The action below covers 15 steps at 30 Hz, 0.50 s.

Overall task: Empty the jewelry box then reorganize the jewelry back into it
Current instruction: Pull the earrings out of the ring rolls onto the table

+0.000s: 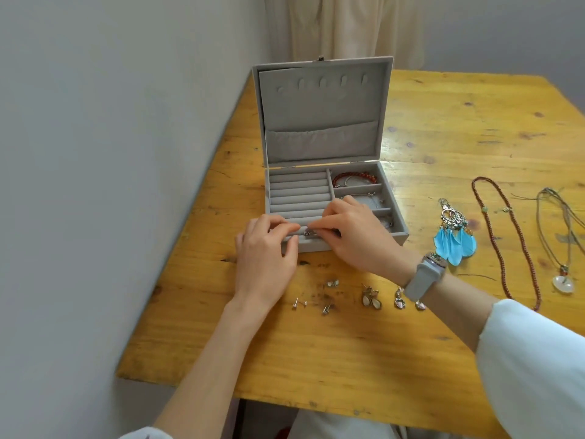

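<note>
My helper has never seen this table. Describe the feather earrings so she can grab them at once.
Start at the open grey box on the wooden table. Just to its right lie the feather earrings, left of the bead necklace. They alone have bright blue feathers under silver rings.

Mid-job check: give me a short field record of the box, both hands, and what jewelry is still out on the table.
box: jewelry box, lid open
in box: red bead bracelet, back right compartment
left hand: fingers at the front ring rolls
right hand: pinching a small earring at the front roll
still out: small earrings, blue feather earrings, brown bead necklace, pendant necklace
surface: wooden table
</note>
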Each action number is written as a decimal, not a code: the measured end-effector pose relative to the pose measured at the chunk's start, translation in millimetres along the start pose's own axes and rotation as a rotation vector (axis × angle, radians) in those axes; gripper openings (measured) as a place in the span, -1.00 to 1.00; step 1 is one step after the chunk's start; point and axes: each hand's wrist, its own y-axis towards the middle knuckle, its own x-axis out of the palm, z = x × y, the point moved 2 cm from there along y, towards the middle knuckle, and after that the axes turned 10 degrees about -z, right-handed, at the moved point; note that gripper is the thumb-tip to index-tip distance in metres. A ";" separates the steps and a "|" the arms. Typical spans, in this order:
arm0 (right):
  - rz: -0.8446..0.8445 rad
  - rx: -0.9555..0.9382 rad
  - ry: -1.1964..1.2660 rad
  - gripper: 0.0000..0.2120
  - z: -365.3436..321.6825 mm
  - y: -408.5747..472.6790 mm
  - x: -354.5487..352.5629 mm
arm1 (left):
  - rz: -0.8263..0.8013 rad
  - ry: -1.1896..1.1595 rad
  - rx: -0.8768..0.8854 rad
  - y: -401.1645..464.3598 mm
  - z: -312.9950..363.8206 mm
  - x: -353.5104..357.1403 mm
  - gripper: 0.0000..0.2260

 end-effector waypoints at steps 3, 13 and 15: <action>-0.072 -0.035 -0.013 -0.77 3.3 7.5 -2.3 | -0.022 -0.032 -0.016 5.1 -2.0 -0.5 -0.85; -0.274 -0.084 -0.108 -0.81 5.8 21.3 -15.0 | -0.094 -0.013 -0.009 14.6 -5.8 -3.8 -0.83; -0.304 -0.068 -0.093 -0.84 5.3 27.0 -14.8 | -0.111 0.003 -0.001 16.3 -6.1 -5.2 -0.83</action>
